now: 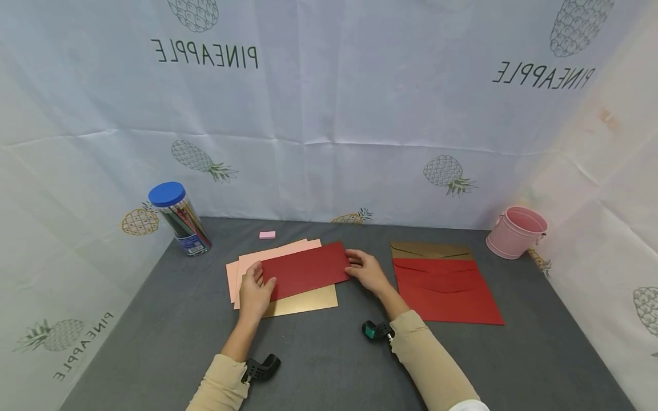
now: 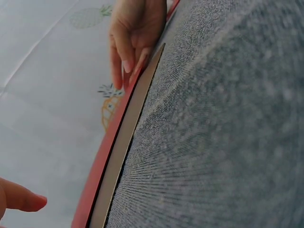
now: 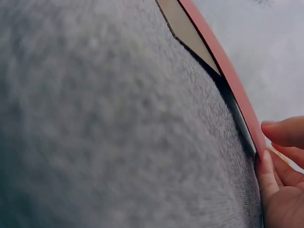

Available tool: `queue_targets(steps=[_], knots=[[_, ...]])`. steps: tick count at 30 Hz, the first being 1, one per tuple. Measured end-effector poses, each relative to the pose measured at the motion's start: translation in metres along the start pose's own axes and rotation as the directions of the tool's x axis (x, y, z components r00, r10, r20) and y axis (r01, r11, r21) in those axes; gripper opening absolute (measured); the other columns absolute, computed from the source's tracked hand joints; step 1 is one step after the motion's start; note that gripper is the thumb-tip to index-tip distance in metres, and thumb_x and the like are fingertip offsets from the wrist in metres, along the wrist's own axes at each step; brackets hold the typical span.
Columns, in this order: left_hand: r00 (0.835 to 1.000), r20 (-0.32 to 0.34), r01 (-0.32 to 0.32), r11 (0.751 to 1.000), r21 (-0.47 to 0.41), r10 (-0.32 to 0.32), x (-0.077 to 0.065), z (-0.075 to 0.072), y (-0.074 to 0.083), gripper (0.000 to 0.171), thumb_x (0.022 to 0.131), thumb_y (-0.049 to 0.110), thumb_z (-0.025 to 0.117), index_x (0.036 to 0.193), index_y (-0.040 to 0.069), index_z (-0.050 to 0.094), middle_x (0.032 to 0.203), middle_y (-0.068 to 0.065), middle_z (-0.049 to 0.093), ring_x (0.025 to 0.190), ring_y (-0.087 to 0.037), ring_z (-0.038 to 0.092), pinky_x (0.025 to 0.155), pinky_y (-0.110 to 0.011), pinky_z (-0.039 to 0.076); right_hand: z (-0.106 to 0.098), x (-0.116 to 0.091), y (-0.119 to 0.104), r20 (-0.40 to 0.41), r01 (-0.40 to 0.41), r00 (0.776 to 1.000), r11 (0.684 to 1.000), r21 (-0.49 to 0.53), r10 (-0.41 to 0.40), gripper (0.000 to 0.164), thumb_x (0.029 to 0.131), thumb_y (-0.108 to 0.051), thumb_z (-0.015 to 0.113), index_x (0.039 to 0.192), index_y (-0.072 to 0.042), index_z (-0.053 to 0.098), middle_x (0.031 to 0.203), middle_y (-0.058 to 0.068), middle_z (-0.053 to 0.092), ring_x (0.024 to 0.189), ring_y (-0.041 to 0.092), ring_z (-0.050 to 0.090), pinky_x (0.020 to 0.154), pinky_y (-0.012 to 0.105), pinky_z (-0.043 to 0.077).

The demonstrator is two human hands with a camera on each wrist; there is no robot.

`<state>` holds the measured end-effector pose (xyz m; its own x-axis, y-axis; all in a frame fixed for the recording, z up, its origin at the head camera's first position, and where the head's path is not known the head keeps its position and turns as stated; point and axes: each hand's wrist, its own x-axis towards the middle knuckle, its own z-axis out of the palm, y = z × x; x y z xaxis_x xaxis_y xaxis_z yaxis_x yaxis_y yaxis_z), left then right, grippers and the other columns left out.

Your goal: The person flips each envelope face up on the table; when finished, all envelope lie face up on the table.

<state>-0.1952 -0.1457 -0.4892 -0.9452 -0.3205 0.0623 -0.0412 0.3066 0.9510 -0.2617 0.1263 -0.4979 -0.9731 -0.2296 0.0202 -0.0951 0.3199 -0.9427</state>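
Observation:
Both hands hold a dark red envelope [image 1: 305, 270], its plain face up and no flap showing. My left hand [image 1: 255, 292] grips its left end, the thumb over the face and the fingers at the edge. At the other end, my right hand [image 1: 366, 270] pinches the right edge; in the right wrist view the thumb is above the red edge [image 3: 232, 80] and a finger lies against it. The envelope overlaps a gold envelope [image 1: 308, 301] and, behind that, pale pink envelopes [image 1: 247, 264]. In the left wrist view the red one bows slightly above the gold one.
Right of the hands lie red envelopes [image 1: 452, 305] with flaps showing, over a brown one [image 1: 434, 251]. A blue-lidded jar of pencils [image 1: 182, 220] stands back left, a pink bucket [image 1: 516, 234] back right. A small pink block [image 1: 267, 234] lies behind the envelopes on the grey cloth [image 1: 319, 371].

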Motion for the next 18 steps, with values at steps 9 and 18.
queue_targets(steps=[9, 18], knots=[[0.999, -0.016, -0.051, 0.981, -0.188, 0.049, -0.001, -0.002, -0.001, 0.052, 0.090, -0.001, 0.059, 0.138, -0.004, 0.040, 0.141, -0.022, 0.043, 0.131, -0.033, 0.045, 0.104, -0.034, 0.039, -0.001, -0.009, -0.001, -0.033, -0.018, 0.999, 0.999, 0.046, 0.019, 0.048, 0.087, -0.002, 0.064, 0.134, -0.010, 0.054, 0.128, 0.014, 0.057, 0.104, 0.023, 0.055, 0.078, 0.028, 0.049], [0.997, 0.006, -0.069, 0.973, -0.220, 0.072, 0.000, -0.001, -0.002, 0.051, 0.091, 0.001, 0.058, 0.139, -0.001, 0.041, 0.141, -0.017, 0.046, 0.127, -0.031, 0.049, 0.097, -0.024, 0.043, -0.003, -0.013, 0.002, 0.017, -0.026, 1.000, 0.965, 0.262, 0.023, 0.053, 0.088, -0.003, 0.063, 0.139, -0.009, 0.047, 0.139, 0.016, 0.047, 0.113, 0.024, 0.059, 0.083, 0.027, 0.054]])
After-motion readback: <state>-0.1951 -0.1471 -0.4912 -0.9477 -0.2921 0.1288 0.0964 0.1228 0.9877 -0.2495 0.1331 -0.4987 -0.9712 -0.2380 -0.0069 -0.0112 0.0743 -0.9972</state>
